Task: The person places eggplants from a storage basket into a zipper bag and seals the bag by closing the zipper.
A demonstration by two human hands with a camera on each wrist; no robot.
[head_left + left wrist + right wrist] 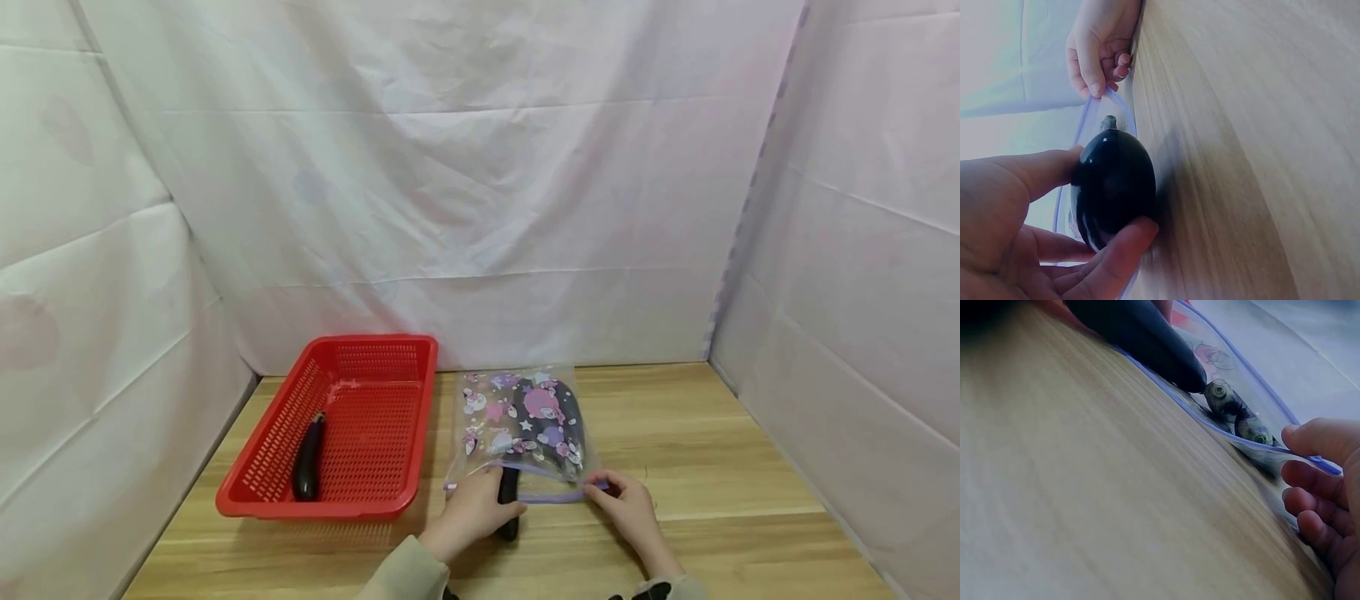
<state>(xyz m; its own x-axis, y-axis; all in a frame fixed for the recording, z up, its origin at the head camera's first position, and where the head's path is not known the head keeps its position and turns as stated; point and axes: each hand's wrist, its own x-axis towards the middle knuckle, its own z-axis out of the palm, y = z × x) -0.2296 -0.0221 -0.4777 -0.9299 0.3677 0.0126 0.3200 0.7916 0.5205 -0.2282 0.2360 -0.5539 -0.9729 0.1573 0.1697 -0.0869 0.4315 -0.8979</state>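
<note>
My left hand (472,505) grips a dark purple eggplant (1116,181) between thumb and fingers, just above the table. One end of it reaches into the mouth of a clear zip bag (474,417) printed with pink and purple cartoons. At the bag's right corner, my right hand (628,508) pinches the purple zip edge (1247,365), and the mouth gapes between the two hands. More dark eggplants (573,417) lie inside the bag; two stem ends (1219,392) show through the mouth in the right wrist view. The print hides part of them.
Left of the bag stands a red plastic basket (429,417) with one eggplant (307,460) along its left side. Both rest on a wood-grain table (720,467). Pale cloth (480,192) hangs behind the table and on both sides.
</note>
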